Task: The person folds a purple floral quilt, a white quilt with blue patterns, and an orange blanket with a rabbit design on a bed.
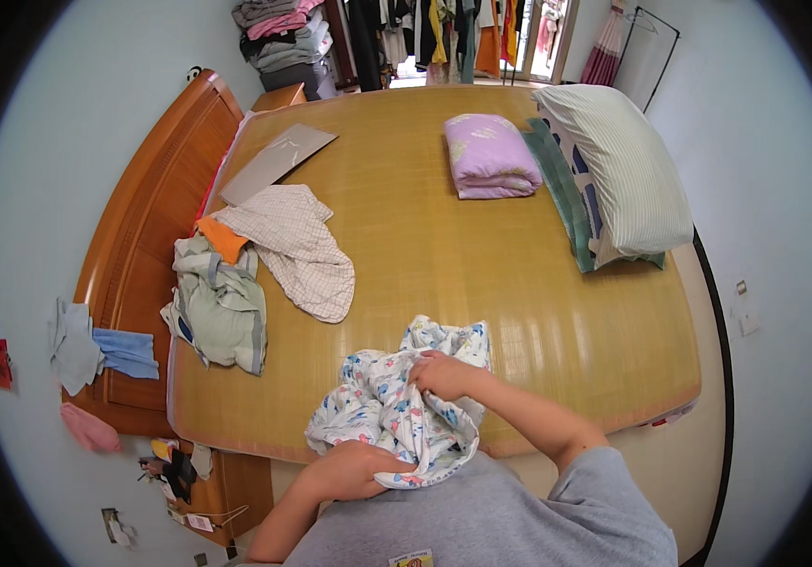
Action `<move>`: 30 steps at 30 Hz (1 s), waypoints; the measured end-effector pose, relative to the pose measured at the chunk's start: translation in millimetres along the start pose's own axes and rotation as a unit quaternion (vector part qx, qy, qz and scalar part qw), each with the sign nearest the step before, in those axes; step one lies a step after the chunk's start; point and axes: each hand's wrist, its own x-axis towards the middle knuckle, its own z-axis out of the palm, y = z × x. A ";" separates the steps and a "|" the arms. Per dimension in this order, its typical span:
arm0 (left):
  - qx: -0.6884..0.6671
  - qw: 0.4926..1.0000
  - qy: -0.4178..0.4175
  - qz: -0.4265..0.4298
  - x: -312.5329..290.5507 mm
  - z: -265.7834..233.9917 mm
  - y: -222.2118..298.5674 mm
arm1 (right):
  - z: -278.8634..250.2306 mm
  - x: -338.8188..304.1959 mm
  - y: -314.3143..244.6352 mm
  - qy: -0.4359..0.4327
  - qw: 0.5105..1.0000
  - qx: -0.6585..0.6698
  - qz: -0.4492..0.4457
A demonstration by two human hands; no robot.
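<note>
A soft white cloth with a blue and pink print lies bunched at the near edge of the bed, partly against my body. It may be a garment, but its folds hide the shape. My left hand grips its near edge, with the fingertips tucked out of sight in the fabric. Farther up and to the right, my right hand has its fingers curled into the cloth, pinching a fold beside an opening.
The bed has a yellow mat. On its left lie a checked cloth, a crumpled green-grey garment and a grey flat board. A folded purple quilt and a striped bedding stack sit far right. A wooden headboard stands left.
</note>
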 end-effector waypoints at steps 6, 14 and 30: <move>-0.013 1.000 0.000 0.007 -7.4 -3.6 7.3 | -27.3 -25.2 20.7 0.151 0.987 0.018 0.060; -0.088 0.981 0.165 -0.044 -34.6 -19.6 -13.0 | -114.7 -123.8 -20.4 0.480 0.853 -0.162 0.126; -0.115 0.962 0.186 -0.166 -7.4 -7.2 -42.7 | 102.8 -120.1 -34.0 0.229 0.924 0.145 0.270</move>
